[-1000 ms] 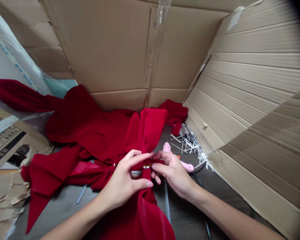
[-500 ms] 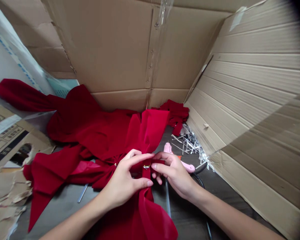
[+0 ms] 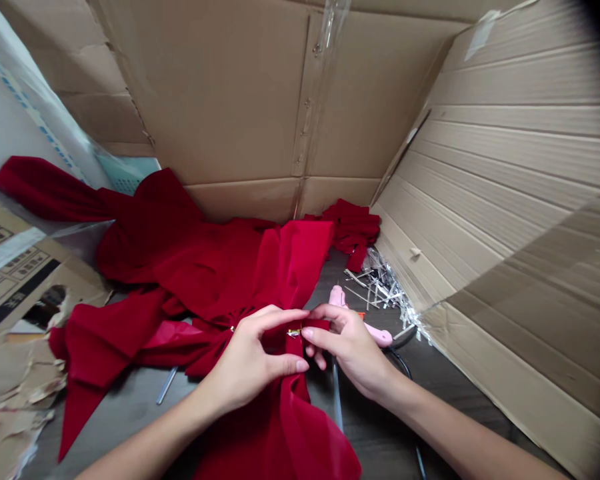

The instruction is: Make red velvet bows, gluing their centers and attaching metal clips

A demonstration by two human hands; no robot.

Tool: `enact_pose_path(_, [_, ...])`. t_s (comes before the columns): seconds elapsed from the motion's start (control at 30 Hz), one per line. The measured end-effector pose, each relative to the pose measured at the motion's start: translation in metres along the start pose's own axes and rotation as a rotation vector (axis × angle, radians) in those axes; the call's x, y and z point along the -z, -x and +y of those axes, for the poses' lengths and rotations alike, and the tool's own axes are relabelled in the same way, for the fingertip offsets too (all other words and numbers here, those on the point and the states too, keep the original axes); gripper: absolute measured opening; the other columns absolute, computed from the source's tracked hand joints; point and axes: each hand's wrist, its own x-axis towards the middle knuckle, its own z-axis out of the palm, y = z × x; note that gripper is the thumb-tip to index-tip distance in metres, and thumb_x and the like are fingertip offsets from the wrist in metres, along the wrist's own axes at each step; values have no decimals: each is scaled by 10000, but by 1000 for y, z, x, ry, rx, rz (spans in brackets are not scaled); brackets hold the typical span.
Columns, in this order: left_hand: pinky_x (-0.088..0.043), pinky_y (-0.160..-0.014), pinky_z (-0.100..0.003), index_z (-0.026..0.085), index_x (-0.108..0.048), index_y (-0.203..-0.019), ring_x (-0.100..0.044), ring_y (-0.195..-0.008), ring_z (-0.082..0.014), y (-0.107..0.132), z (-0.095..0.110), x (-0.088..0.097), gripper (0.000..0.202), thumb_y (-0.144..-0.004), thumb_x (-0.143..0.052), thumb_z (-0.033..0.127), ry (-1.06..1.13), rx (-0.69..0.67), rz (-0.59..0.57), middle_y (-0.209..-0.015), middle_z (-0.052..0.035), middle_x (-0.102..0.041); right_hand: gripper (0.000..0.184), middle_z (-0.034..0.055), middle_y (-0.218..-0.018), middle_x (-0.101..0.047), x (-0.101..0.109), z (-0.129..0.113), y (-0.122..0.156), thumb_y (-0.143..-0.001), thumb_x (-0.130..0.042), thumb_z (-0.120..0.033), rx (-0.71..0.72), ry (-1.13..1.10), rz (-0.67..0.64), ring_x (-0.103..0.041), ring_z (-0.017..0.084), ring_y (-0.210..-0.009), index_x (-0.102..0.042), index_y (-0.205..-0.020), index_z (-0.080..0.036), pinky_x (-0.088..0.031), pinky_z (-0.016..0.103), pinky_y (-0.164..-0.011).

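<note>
A big red velvet bow (image 3: pixel 300 267) lies on the dark table in front of me, its tails running down toward my lap. My left hand (image 3: pixel 250 363) pinches the gathered middle of the bow between thumb and forefinger. My right hand (image 3: pixel 347 347) pinches the same knot from the right, where a small gold wire tie (image 3: pixel 293 331) shows between my fingertips. More red velvet bows (image 3: pixel 150 260) are heaped to the left and behind.
A pink glue gun (image 3: pixel 365 320) with a black cord lies just right of my hands. Silver wire ties (image 3: pixel 383 287) are scattered by the cardboard wall (image 3: pixel 505 200) on the right. Cardboard panels (image 3: pixel 230 100) stand behind; torn cardboard (image 3: pixel 15 387) lies at left. A clear glue stick (image 3: pixel 166 385) lies on the table.
Both hands stay pinched on the bow's knot; the view has drifted slightly, and the fingers shifted only a little.
</note>
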Motion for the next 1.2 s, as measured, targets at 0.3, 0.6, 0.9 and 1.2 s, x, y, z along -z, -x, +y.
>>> enact_pose_path(0.3, [-419,-931,-336,297,-643,-1200,-556,-1025,-201,3,0,0,426,-785,-714,367,10,-14,7,-1056,-35,-561,236,3,-562,-645,0,-1,0,-740,-761,-320,-10,-21,11,-513,99,-430,-599,-788,-156,-381,203,-415])
enact_pose_path(0.6, [-379,-1025,-375,300,-654,-1213,-440,-1246,-256,3,-2,0,394,-820,-671,339,1,27,31,-1201,-65,-561,244,-2,-581,-630,0,0,-2,-703,-780,-285,-60,-137,30,-558,112,-475,-582,-766,-157,-372,182,-393])
enact_pose_path(0.9, [-401,-983,-375,270,-699,-1141,-526,-1107,-246,2,-1,1,421,-724,-755,255,75,32,17,-1115,-67,-573,227,-26,-600,-591,-2,-5,-1,-674,-780,-242,-91,-172,12,-546,95,-484,-593,-769,-158,-352,148,-339])
enact_pose_path(1.2, [-370,-980,-368,278,-704,-1115,-539,-1061,-229,1,-2,4,420,-704,-779,243,40,1,7,-1073,-42,-587,170,-65,-486,-502,1,-7,0,-729,-722,-238,-74,-29,12,-403,50,-386,-628,-838,-148,-275,136,-329])
